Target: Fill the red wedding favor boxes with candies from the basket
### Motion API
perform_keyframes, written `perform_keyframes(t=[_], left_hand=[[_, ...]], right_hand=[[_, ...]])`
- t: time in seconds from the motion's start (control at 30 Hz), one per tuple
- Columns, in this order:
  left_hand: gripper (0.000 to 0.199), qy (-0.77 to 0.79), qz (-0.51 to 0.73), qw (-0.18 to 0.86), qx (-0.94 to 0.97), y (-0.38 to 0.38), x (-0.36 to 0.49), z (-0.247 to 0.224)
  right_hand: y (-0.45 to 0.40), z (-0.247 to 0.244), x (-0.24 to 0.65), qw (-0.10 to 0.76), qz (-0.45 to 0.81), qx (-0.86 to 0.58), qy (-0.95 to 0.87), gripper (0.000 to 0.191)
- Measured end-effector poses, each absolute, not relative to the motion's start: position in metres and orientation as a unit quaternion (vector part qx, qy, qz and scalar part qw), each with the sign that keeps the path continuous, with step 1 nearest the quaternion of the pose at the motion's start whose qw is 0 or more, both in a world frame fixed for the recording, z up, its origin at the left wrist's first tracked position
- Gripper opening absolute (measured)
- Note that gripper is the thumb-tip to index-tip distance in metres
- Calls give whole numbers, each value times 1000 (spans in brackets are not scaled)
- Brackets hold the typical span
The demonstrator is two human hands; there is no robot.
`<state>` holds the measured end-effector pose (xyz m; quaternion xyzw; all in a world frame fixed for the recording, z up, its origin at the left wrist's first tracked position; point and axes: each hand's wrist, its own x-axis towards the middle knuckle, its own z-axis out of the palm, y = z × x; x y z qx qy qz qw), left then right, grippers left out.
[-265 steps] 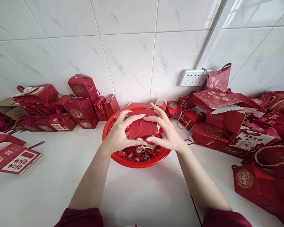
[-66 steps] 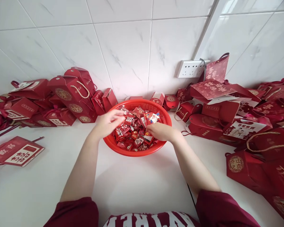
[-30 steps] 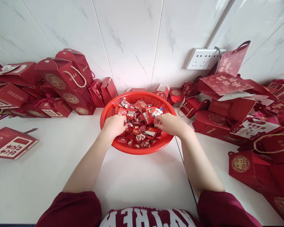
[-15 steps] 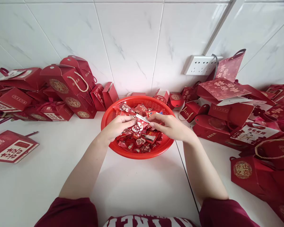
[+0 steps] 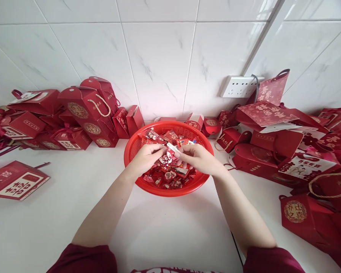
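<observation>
Over the red plastic basket (image 5: pixel 170 192), both hands pinch a small red candy packet (image 5: pixel 166 159) with white lettering. My left hand (image 5: pixel 146 158) grips its upper left side between thumb and fingers. My right hand (image 5: pixel 200 158) pinches the right side, at a white strip (image 5: pixel 173 147) along the top; whether this strip is the packet's edge or a separate piece I cannot tell. Many red wrapped candies (image 5: pixel 170 175) fill the basket beneath. The fingers cover parts of the packet.
Stacked red gift boxes (image 5: pixel 85 113) line the tiled wall at the left. More red boxes (image 5: pixel 261 151) pile up at the right. One box (image 5: pixel 18 180) lies at the left on the white table (image 5: pixel 170 227). A white power strip (image 5: pixel 241 86) is against the wall.
The view has tilted slightly upward, so everything sits lower. My right fingers have curled closer around the packet's right side. Both hands still hold the packet over the basket.
</observation>
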<state>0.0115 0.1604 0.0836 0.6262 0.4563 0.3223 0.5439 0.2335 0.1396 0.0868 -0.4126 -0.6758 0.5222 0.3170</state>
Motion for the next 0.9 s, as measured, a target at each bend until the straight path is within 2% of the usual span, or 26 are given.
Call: perform_keyframes(t=[0.1, 0.3, 0.5, 0.63, 0.7, 0.8, 0.9], left_hand=[[48, 422, 346, 570, 614, 158, 11, 87], [41, 436, 360, 541, 623, 154, 10, 95], [41, 436, 363, 551, 612, 156, 6, 95], [47, 451, 303, 517, 661, 161, 1, 93], [56, 463, 253, 473, 706, 164, -1, 91], [70, 495, 186, 363, 768, 163, -7, 94], [46, 485, 175, 313, 797, 152, -17, 108]], right_hand=[[140, 83, 229, 345, 507, -407, -677, 44], [139, 81, 222, 390, 507, -383, -666, 41], [139, 80, 224, 380, 545, -350, -661, 40], [140, 82, 228, 325, 527, -364, -696, 43], [142, 84, 231, 292, 460, -402, -736, 40], [147, 89, 241, 274, 275, -506, -770, 32], [138, 103, 265, 296, 178, -580, -738, 23]])
